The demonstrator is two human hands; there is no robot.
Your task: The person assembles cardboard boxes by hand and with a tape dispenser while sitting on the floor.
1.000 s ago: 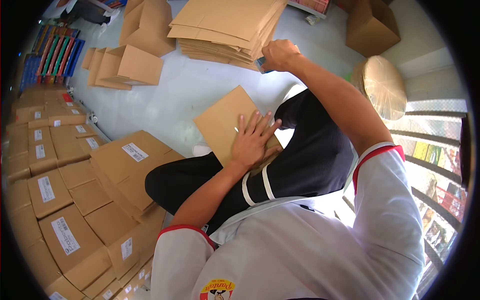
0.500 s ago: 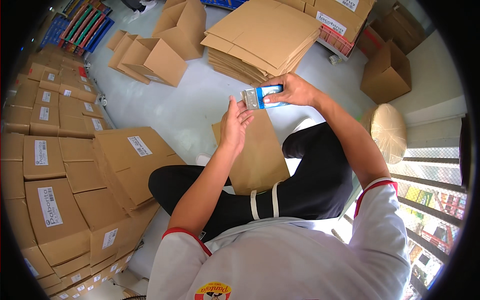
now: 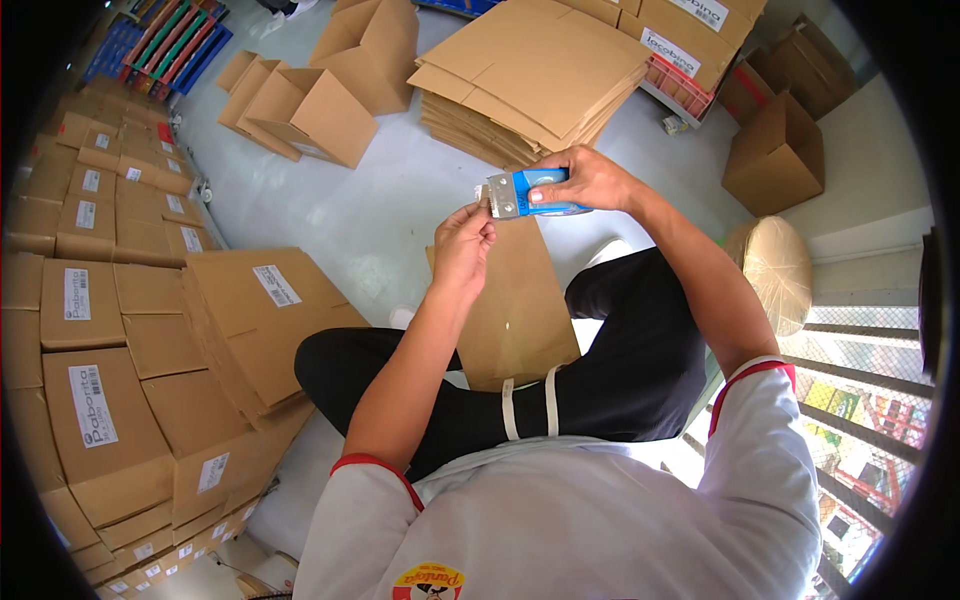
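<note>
My right hand (image 3: 590, 180) grips a blue-handled tool (image 3: 560, 190) with a wide silver metal head and a toothed-looking edge, its exact kind unclear. The head points left, toward my left hand (image 3: 467, 240). That hand is closed, its fingertips pinched at the metal edge. A small pale bit shows there, too small to name. Below both hands, a brown cardboard piece (image 3: 515, 310) stretches from my lap out between my knees. Two pale straps (image 3: 530, 408) cross its near end.
A stack of flattened cartons (image 3: 530, 75) lies ahead on the grey floor. Open boxes (image 3: 315, 115) stand to its left, another open box (image 3: 775, 145) at right. Labelled cartons (image 3: 95, 400) are piled along my left. A round wrapped bundle (image 3: 780, 275) is near my right elbow.
My left hand's fingers were spread beside the metal head; now they are pinched together at its edge. The tool has turned slightly in my right hand, showing more of the blue handle.
</note>
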